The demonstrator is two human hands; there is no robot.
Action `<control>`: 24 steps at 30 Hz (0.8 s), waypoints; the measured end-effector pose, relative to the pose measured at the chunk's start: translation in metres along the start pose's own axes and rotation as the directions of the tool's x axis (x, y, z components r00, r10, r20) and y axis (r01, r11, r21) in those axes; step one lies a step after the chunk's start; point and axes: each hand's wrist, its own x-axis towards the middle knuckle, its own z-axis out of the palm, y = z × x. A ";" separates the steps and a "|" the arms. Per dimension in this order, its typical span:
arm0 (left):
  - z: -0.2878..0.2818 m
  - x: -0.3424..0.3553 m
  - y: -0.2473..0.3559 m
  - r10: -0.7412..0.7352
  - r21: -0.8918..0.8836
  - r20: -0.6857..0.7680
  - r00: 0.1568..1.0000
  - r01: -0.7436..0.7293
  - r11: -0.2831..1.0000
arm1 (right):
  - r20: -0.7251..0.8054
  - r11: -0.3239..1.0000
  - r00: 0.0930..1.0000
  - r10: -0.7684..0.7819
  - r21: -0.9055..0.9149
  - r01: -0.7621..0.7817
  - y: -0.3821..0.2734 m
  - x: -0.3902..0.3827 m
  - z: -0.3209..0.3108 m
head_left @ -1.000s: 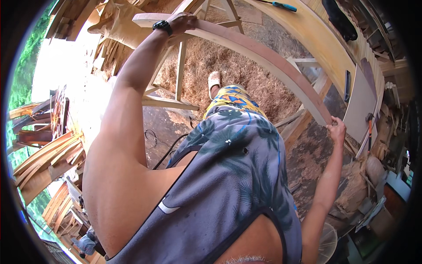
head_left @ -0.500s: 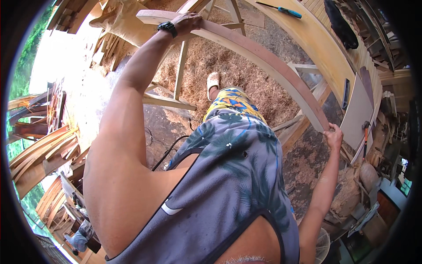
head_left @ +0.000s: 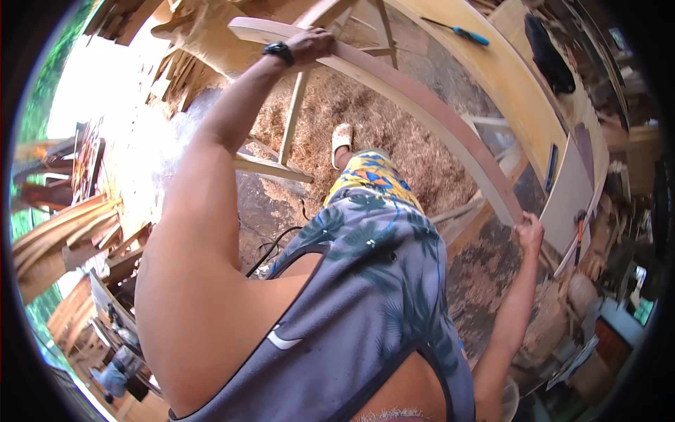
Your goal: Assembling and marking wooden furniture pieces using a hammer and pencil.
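Observation:
A long, pale pinkish curved wooden board spans the upper middle, over a wooden trestle. My left hand, with a black watch at the wrist, is closed over the board near its upper left end. My right hand grips the lower right end. Beside the board on the right lies a broad yellow wooden panel with a blue-handled tool on it.
Shavings cover the floor around my foot. Stacked timber offcuts line the left. A hammer and pale sheet are at the right. A black cable lies near my legs. A person is at the lower left.
The whole view has shifted slightly, so surroundings, board and hands appear a little lower, with my right hand also slightly further left. Both hands keep their hold on the board.

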 end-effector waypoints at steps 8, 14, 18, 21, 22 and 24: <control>-0.011 0.003 0.026 -0.201 -0.030 0.043 0.979 0.202 0.979 | -0.026 0.996 1.000 0.000 0.091 0.002 0.042 0.007 0.011; -0.012 -0.001 0.016 -0.185 -0.093 -0.116 0.976 0.174 0.980 | -0.026 0.994 1.000 0.017 0.109 -0.014 0.043 0.002 0.014; -0.004 -0.010 -0.034 -0.036 -0.015 -0.102 0.994 0.034 0.999 | -0.021 1.000 0.999 -0.027 0.003 0.027 0.018 0.001 0.005; -0.010 -0.008 -0.041 -0.143 -0.128 -0.034 0.989 0.138 0.982 | -0.026 1.000 1.000 -0.015 0.006 0.015 0.022 -0.005 0.004; -0.013 -0.008 -0.043 -0.146 -0.129 -0.035 0.989 0.140 0.982 | -0.042 1.000 0.999 -0.030 0.003 0.031 0.026 -0.006 0.005; -0.013 -0.016 -0.054 -0.163 -0.124 -0.038 0.986 0.157 0.980 | -0.053 0.998 0.997 -0.060 0.002 0.060 0.023 -0.005 0.005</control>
